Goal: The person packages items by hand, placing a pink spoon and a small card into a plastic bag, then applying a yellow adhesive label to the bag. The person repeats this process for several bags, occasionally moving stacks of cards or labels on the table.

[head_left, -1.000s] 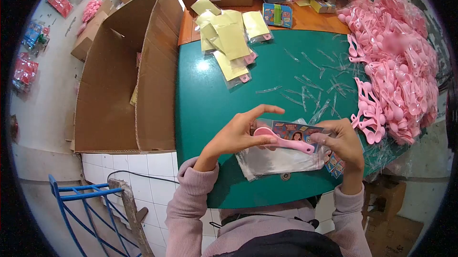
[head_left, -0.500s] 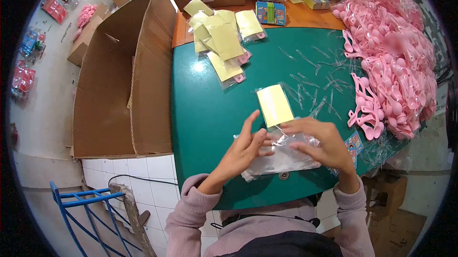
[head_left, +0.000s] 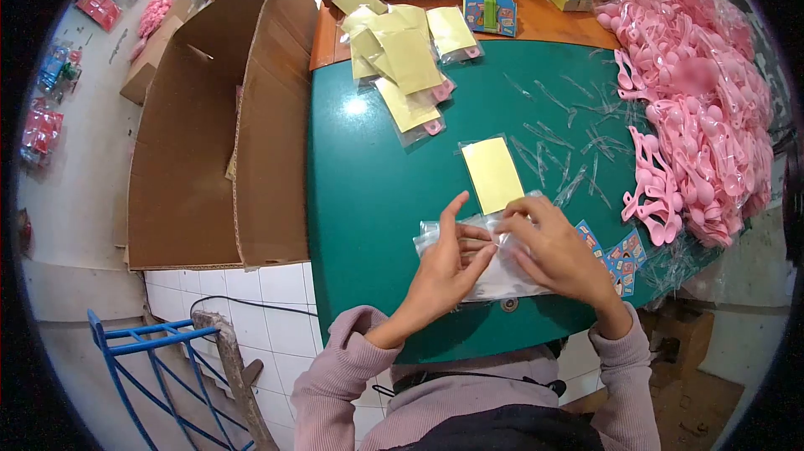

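My left hand lies with fingers spread on a stack of clear plastic bags at the near edge of the green table. My right hand meets it there, its fingertips pinching the edge of the top bag. Just beyond my fingers a filled bag lies flat with its yellow card backing up. Neither hand touches it. Printed picture cards lie right of my right hand.
A heap of pink plastic spoons fills the table's right side. Several filled yellow-backed bags are piled at the far left. Clear plastic strips are scattered mid-table. A large open cardboard box stands left, a blue metal frame below.
A second ago both hands held a pink spoon against a printed card. The filled bag then lay yellow side up on the table, and both hands came onto the clear bags.
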`<state>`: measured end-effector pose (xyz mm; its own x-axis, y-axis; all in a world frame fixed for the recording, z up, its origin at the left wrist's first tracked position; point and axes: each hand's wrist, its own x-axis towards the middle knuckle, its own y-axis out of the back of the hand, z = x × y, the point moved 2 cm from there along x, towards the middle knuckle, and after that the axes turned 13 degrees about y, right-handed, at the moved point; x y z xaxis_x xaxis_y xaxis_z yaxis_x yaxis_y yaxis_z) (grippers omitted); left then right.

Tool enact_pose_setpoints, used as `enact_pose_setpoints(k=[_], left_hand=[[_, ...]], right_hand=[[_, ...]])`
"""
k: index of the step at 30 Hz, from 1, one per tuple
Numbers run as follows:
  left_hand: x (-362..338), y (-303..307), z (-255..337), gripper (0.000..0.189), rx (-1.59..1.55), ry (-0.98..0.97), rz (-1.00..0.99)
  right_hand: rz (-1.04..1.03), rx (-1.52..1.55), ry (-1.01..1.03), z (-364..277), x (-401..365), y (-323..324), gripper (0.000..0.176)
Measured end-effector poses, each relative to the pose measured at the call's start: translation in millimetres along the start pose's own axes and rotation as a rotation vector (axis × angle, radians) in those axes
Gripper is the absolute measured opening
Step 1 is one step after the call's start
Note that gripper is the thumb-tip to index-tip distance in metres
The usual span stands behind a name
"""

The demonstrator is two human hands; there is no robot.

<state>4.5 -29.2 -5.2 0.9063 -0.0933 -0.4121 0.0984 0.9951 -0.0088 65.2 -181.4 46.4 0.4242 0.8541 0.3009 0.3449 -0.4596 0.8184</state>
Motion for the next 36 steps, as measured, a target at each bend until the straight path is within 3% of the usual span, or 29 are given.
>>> enact_pose_setpoints(k=[3, 4, 6, 8, 10, 15, 23, 36], left_hand=[[1, -5, 6, 0.082, 0.121, -0.127, 0.116], [2, -6, 7, 0.082, 0.122, -0.125, 0.117], [4, -6, 10, 0.082, 0.196, -0.068, 0.152], [4, -3, 10, 0.083, 0.195, -0.055, 0.155], [4, 0, 11, 0.085, 0.194, -0.039, 0.155], [1, 12, 9, 0.076, -0.076, 0.126, -0.076], [-1, 16, 11, 0.062, -0.101, 0.182, -0.072], [5, 13, 2, 0.048, -0.118, 0.144, -0.053]], right_hand=[[0.11, 0.203, -0.062, 19, 7, 2, 0.023], [0.11, 0.205, -0.061, 24, 9, 3, 0.023], [0.018, 0.489, -0.126, 32, 14, 2, 0.023], [0.041, 0.496, -0.076, 36, 16, -3, 0.024], [0.021, 0.469, -0.077, 38, 18, -4, 0.024], [0.06, 0.365, -0.044, 35, 14, -7, 0.021], [-0.084, 0.175, 0.051, 10, 9, -8, 0.02], [-0.018, -0.089, 0.228, -6, 6, -27, 0.021]])
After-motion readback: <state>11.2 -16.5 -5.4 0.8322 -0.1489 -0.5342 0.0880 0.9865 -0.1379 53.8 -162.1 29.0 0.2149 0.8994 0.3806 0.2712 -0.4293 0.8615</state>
